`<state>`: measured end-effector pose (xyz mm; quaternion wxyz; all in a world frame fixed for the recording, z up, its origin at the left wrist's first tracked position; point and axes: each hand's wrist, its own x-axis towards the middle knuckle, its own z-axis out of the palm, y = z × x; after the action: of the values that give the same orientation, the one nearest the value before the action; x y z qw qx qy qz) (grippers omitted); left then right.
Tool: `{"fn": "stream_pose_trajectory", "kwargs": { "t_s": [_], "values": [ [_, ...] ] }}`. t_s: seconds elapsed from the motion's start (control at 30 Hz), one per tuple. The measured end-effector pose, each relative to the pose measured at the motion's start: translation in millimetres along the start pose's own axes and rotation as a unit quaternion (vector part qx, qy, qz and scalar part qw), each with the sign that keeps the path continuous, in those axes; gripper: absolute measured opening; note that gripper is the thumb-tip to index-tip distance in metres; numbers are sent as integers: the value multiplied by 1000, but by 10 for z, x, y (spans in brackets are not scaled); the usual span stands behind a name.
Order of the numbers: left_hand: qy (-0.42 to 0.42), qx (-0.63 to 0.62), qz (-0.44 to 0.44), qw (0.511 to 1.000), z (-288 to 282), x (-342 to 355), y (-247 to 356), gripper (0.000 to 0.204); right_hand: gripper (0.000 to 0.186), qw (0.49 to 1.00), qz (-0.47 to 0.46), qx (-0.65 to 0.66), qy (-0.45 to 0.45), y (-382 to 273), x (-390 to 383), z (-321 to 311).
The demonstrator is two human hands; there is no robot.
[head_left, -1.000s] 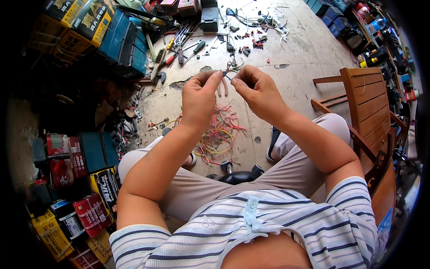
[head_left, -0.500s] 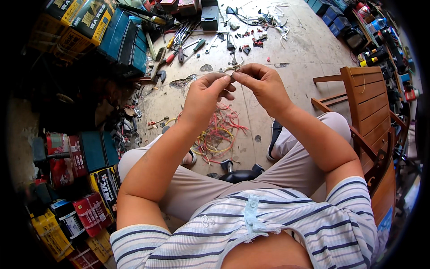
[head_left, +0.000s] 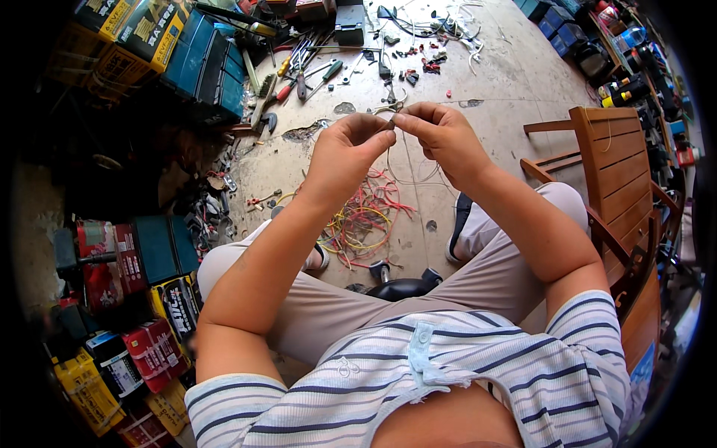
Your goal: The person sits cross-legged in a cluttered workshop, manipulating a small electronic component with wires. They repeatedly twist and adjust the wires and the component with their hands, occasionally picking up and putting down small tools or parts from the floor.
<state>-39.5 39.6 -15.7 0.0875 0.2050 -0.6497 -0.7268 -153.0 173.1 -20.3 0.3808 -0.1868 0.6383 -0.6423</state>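
My left hand [head_left: 349,153] and my right hand [head_left: 444,142] meet at the fingertips in front of me, both pinched on a thin wire [head_left: 407,181]. A small piece at their tips is mostly covered by the fingers and too small to name. The wire hangs in a loose loop below my right hand. Just beyond my fingers a small metal tool [head_left: 393,99] lies on the floor. Beneath my hands is a loose tangle of red and yellow wires [head_left: 373,220].
Hand tools [head_left: 302,78] and small parts [head_left: 429,63] lie on the floor [head_left: 508,97] ahead. Stacked boxes [head_left: 142,37] and battery packs [head_left: 153,351] line the left. A wooden folding chair [head_left: 609,172] stands at my right, beside crowded shelves [head_left: 635,67]. A black stool base [head_left: 399,287] is between my legs.
Both hands have shifted slightly right and my fingertips have closed together. A thin wire loop now hangs below them, and the red handles seen earlier between my hands no longer show.
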Motion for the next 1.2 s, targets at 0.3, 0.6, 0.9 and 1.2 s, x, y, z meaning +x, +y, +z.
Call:
{"fn": "stream_pose_trajectory", "kwargs": {
  "t_s": [0.3,0.6,0.9,1.2],
  "values": [
    [19,-20,-57,998,14,17,22,19,26,1000,-12,-20,-2,-11,-2,-3],
    [27,-167,-124,978,-16,24,1,15,24,997,-6,-70,-29,-51,35,-54],
    [46,-106,-75,990,56,10,-36,14,18,978,-114,-172,-44,-9,23,-48],
    [51,-173,-72,981,35,-14,19,14,17,970,-150,-186,-52,-121,-11,1]
  ]
}}
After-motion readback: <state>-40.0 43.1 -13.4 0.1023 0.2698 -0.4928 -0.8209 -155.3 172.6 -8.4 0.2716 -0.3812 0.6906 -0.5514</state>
